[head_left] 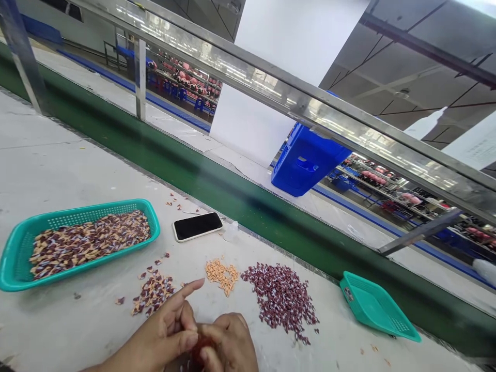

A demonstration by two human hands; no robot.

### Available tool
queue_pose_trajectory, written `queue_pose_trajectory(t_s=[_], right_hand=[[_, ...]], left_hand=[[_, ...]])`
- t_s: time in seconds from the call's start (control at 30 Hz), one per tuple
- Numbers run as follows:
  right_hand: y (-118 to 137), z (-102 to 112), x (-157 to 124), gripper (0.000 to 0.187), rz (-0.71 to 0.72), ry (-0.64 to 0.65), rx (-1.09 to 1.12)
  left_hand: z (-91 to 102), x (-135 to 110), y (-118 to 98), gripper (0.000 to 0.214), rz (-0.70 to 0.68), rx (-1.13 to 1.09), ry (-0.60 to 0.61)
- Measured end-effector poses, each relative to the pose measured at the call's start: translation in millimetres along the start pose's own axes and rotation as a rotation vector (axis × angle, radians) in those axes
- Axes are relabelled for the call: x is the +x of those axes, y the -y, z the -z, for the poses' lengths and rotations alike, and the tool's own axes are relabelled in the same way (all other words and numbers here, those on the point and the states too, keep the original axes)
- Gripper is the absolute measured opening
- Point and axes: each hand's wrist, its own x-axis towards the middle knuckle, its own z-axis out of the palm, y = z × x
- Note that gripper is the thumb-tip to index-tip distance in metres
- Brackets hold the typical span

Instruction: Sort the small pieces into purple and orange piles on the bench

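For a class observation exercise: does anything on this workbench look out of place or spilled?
A smartphone lies on the bench near the work, and a few loose pieces are strewn beyond the piles. The empty teal basket at right looks tilted, unlike the level one.

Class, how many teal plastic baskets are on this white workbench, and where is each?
2. A rectangular teal plastic basket, heaped with maroon-and-cream pieces, sits left; a second teal basket sits right, beside the green belt. Others may be out of view.

Bare left hand point(166, 330), bare right hand point(228, 343), bare forearm point(124, 359), short trimmed fingernails point(190, 340)
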Motion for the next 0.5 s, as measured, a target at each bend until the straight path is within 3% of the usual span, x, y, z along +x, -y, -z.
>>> queue_pose_trajectory(t_s=[0.07, 0.17, 0.27, 0.37, 0.5], right_hand=[[-14, 16, -1, 0.026, 0.04, -0.038, -0.065], [-50, 51, -10, 0.012, -0.041, -0.083, -0.317], [-85, 83, -23, 0.016, -0.099, 0.13, -0.509], [-102, 97, -31, 0.02, -0.155, 0.264, -0.654], [-101, 97, -29, 0.02, -0.211, 0.326, -0.66]], left_hand=[[12.3, 4, -5, 0.077, -0.049, 0.169, -0.024], [37.8, 11, -25, 0.061, -0.159, 0.533, -0.096], [64.6, 17, -47, 0.039, -0.257, 0.953, -0.112], [82.9, 22, -56, 0.025, -0.33, 1.261, -0.045], [82.1, 31, -57, 0.026, -0.414, 1.479, 0.096]])
